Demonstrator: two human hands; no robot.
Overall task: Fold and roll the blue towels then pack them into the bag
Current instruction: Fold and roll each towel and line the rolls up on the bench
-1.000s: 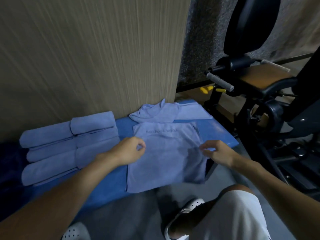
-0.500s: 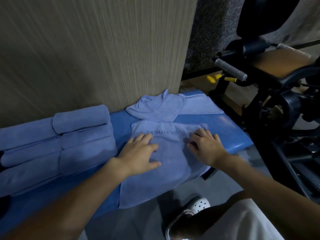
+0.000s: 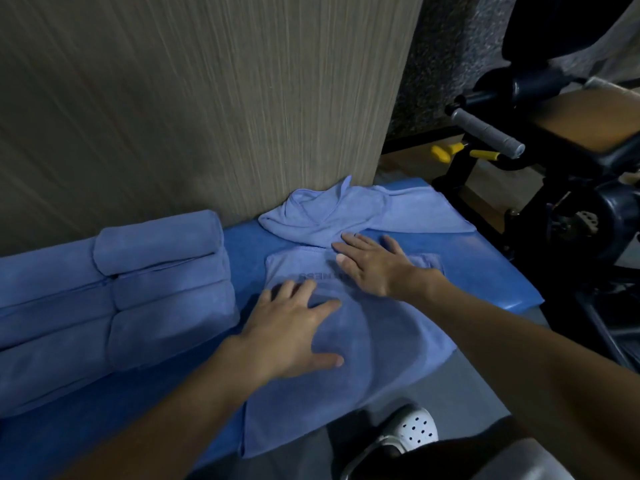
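1 second ago both hands pinched the towel's sides; now we see the left hand (image 3: 294, 330) and right hand (image 3: 374, 268) lying flat on the folded towel (image 3: 388, 348), fingers straight and spread, gripping nothing. We judge the fold laid and being smoothed, with rolling next. The towel lies on the blue bench (image 3: 485, 271) under both palms, its near part hanging over the edge.

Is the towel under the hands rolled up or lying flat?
Flat, not rolled: the towel lies spread on the blue bench, its near end overhanging, under the left hand and right hand.
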